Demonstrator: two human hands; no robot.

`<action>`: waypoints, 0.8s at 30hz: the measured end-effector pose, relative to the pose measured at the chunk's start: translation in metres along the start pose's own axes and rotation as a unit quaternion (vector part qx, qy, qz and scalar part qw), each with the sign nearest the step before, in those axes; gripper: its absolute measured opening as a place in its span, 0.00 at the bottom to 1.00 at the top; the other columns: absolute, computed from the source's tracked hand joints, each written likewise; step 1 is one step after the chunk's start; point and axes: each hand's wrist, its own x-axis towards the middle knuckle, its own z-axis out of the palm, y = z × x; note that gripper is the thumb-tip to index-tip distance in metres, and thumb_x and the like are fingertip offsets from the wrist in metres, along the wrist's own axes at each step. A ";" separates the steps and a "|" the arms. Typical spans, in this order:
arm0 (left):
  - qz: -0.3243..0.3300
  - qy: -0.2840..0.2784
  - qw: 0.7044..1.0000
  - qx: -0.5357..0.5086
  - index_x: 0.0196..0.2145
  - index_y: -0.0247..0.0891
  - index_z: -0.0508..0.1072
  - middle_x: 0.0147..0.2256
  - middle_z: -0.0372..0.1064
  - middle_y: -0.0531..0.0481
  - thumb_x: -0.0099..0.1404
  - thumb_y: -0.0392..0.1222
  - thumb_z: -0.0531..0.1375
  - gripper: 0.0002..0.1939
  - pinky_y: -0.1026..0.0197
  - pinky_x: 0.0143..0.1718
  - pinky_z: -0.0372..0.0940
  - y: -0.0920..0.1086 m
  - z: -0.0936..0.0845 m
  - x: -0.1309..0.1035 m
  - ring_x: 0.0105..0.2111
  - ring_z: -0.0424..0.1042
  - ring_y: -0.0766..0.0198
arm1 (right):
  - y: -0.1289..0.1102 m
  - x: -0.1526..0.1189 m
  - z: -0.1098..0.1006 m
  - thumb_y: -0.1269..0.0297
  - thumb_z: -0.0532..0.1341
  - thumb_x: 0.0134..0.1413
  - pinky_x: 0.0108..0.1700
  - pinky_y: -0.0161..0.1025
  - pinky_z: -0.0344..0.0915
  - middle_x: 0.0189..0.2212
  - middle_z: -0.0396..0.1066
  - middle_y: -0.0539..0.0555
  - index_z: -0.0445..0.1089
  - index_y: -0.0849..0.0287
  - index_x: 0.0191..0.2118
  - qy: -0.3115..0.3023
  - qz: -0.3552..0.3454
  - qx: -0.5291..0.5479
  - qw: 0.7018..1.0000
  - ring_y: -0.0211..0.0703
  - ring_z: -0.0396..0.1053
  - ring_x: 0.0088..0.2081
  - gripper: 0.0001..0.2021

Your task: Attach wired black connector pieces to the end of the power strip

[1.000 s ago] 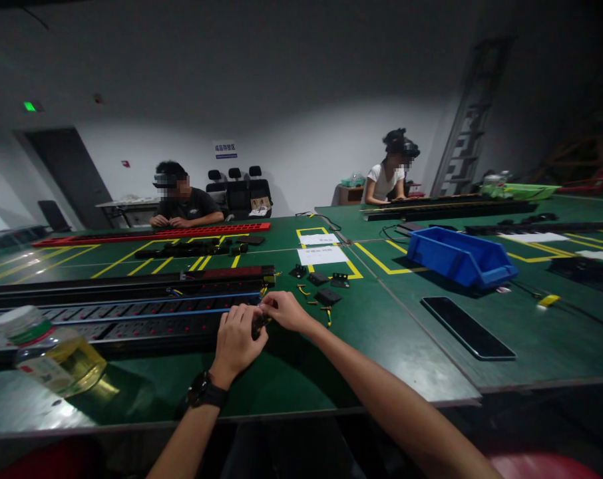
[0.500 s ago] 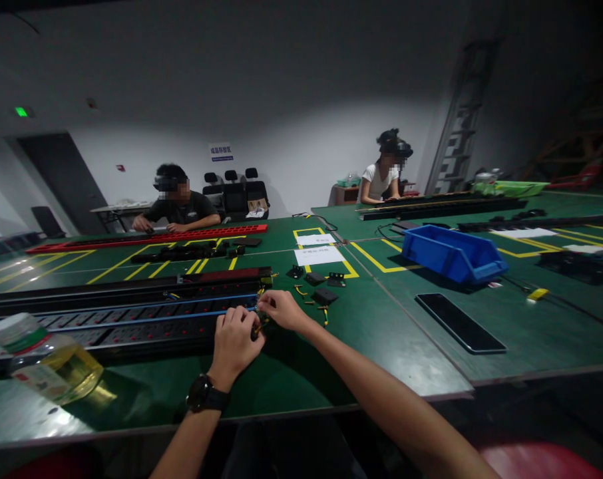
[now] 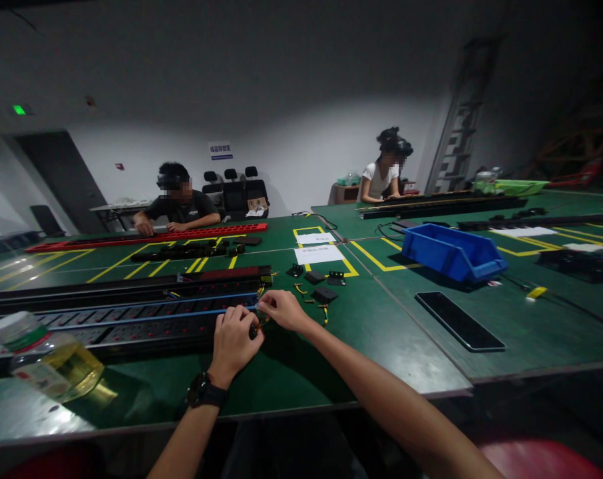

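Near the table's point(image 3: 291, 379) front edge, your left hand point(image 3: 236, 340) has its grip closed around the right end of the black power strip point(image 3: 162, 328), likely to steady it, while your right hand point(image 3: 280, 310) pinches what look like thin wires point(image 3: 264, 320) there. Loose black parts point(image 3: 325, 295) lie just beyond, presumably for easy reach.
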 end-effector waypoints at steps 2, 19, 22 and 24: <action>0.002 0.001 1.000 0.003 0.32 0.41 0.74 0.37 0.71 0.47 0.61 0.39 0.62 0.01 0.50 0.43 0.58 0.000 0.001 0.000 0.42 0.67 0.52 | -0.001 0.001 0.001 0.66 0.64 0.62 0.32 0.32 0.55 0.31 0.79 0.50 0.80 0.56 0.38 -0.005 -0.007 -0.013 1.000 0.38 0.71 0.31 0.06; 0.016 -0.004 1.000 -0.004 0.31 0.41 0.75 0.37 0.72 0.46 0.60 0.40 0.63 0.01 0.51 0.42 0.57 -0.002 0.001 -0.001 0.42 0.67 0.52 | 0.003 0.003 0.005 0.68 0.60 0.66 0.40 0.32 0.61 0.37 0.80 0.51 0.80 0.54 0.41 -0.062 -0.092 -0.036 0.993 0.41 0.75 0.39 0.09; 0.012 0.000 1.000 -0.007 0.31 0.41 0.75 0.37 0.72 0.46 0.62 0.42 0.63 0.04 0.51 0.42 0.57 -0.001 0.001 0.000 0.42 0.67 0.52 | 0.002 0.002 0.005 0.69 0.59 0.66 0.41 0.32 0.62 0.38 0.80 0.52 0.79 0.53 0.41 -0.055 -0.103 -0.051 0.992 0.41 0.76 0.40 0.10; 0.009 0.003 1.000 -0.005 0.31 0.41 0.75 0.36 0.72 0.46 0.63 0.44 0.63 0.05 0.51 0.42 0.57 0.000 0.001 0.001 0.42 0.67 0.52 | 0.002 0.002 0.005 0.68 0.59 0.66 0.42 0.32 0.62 0.38 0.80 0.52 0.79 0.54 0.42 -0.043 -0.103 -0.053 0.992 0.41 0.76 0.41 0.10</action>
